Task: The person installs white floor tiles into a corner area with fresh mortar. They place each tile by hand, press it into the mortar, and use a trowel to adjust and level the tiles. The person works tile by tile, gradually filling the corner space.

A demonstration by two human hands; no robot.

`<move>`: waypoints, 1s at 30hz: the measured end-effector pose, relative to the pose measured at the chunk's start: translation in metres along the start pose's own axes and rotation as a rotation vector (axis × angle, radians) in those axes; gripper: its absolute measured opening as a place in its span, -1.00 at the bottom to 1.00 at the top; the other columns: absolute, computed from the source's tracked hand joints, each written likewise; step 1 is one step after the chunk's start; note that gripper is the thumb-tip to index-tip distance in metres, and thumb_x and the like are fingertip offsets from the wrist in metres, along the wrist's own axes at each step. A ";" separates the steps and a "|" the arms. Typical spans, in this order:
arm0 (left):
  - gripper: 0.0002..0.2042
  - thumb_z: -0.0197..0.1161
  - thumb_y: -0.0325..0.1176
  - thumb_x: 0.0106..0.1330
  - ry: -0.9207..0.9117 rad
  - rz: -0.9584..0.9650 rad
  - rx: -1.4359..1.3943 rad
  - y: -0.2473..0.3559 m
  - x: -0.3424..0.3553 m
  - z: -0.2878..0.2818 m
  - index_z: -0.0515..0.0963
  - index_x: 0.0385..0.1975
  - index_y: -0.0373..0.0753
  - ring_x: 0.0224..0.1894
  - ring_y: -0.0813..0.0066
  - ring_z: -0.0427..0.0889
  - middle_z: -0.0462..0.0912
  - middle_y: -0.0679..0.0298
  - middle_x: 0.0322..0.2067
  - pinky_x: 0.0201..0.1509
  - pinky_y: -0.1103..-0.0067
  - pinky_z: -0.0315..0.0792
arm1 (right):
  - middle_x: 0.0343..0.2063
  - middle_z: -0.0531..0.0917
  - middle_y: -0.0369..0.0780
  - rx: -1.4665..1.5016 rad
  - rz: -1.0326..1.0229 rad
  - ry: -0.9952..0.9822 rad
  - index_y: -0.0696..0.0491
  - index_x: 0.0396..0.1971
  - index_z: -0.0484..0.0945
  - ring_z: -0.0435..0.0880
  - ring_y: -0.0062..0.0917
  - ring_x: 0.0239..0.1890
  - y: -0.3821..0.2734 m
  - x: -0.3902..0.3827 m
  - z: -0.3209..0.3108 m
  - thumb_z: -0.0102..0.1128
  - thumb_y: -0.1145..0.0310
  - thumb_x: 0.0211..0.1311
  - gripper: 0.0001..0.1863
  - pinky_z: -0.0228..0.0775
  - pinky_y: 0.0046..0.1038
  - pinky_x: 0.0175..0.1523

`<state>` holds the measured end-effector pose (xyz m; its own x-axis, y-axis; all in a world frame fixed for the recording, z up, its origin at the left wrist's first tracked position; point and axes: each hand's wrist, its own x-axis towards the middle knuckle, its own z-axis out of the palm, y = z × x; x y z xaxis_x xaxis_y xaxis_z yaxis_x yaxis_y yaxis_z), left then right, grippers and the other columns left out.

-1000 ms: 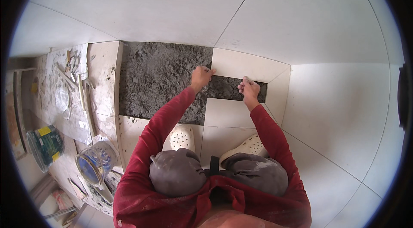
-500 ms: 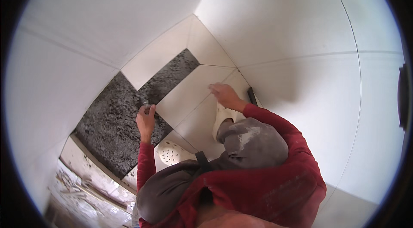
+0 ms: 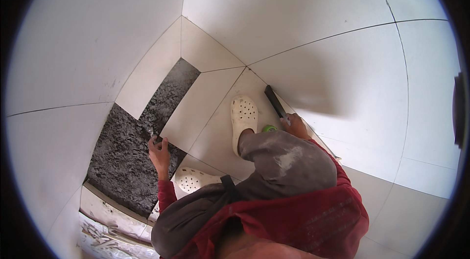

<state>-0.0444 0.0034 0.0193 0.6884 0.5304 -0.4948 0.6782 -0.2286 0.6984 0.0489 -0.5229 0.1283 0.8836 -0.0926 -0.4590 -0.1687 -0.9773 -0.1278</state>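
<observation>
My left hand (image 3: 159, 156) is at the corner of a pale floor tile (image 3: 196, 107), over dark wet mortar (image 3: 122, 161). Its thumb and forefinger are apart, with nothing visible between them. A small light-grey piece (image 3: 152, 132) lies in the mortar just beyond the fingertips; its kind is unclear. At the right wall, my right hand (image 3: 295, 126) closes around the near end of a long tool with a black end (image 3: 275, 101). Part of that tool is hidden by the hand and my leg. A small green object (image 3: 269, 128) sits left of the hand.
My pale perforated clogs (image 3: 244, 112) stand on the laid tiles. Another pale tile (image 3: 149, 78) borders the mortar along the left wall (image 3: 63, 53). At lower left are a smeared ledge (image 3: 110, 207) and crumpled plastic sheeting (image 3: 95, 237). The right wall (image 3: 342, 73) is tiled.
My right hand has moved from above the floor tile back to the right wall and onto the black-ended tool. My left thumb and forefinger have parted. The view has shifted.
</observation>
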 end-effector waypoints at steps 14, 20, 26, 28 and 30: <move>-0.48 0.43 -0.17 0.28 0.016 0.019 -0.004 -0.008 0.001 0.009 0.50 0.14 -0.33 -0.32 0.31 0.74 0.77 0.13 -0.40 -0.15 0.41 0.53 | -0.02 0.58 0.02 0.068 -0.461 0.292 0.20 0.03 0.55 0.55 -0.05 0.06 -0.080 0.057 -0.004 0.18 0.24 0.33 -0.60 0.40 -0.13 0.18; -0.52 0.46 -0.23 0.24 0.037 0.090 0.017 -0.001 0.001 0.009 0.53 0.09 -0.34 -0.32 0.32 0.74 0.77 0.14 -0.40 -0.15 0.41 0.53 | 0.05 0.56 0.00 0.136 -0.593 0.189 0.19 0.08 0.53 0.56 -0.08 0.08 -0.129 0.097 -0.008 0.20 0.26 0.32 -0.58 0.43 -0.17 0.18; -0.52 0.47 -0.23 0.22 0.054 0.093 0.017 -0.006 0.005 0.012 0.54 0.07 -0.34 -0.30 0.32 0.73 0.76 0.14 -0.38 -0.13 0.41 0.53 | -0.06 0.60 0.04 0.166 -0.433 0.231 0.19 0.04 0.55 0.56 -0.10 0.09 -0.111 0.091 -0.003 0.15 0.25 0.34 -0.61 0.41 -0.15 0.18; -0.51 0.47 -0.22 0.22 0.051 0.092 0.028 -0.010 0.007 0.011 0.54 0.07 -0.34 -0.29 0.32 0.73 0.76 0.15 -0.38 -0.11 0.40 0.53 | -0.06 0.60 0.05 0.250 -0.283 0.155 0.20 0.03 0.55 0.56 -0.09 0.08 -0.095 0.081 -0.006 0.15 0.24 0.34 -0.61 0.42 -0.13 0.16; -0.51 0.46 -0.22 0.23 0.032 0.080 0.050 -0.006 0.008 0.008 0.54 0.08 -0.34 -0.28 0.32 0.73 0.75 0.15 -0.37 -0.08 0.39 0.53 | -0.07 0.61 0.05 0.226 -0.268 0.249 0.20 0.02 0.55 0.56 -0.06 0.07 -0.074 0.071 0.002 0.15 0.24 0.34 -0.61 0.43 -0.12 0.15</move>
<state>-0.0407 0.0028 0.0070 0.7327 0.5344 -0.4213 0.6341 -0.3113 0.7078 0.1235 -0.4565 0.1039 0.9830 0.0886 -0.1609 0.0140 -0.9095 -0.4154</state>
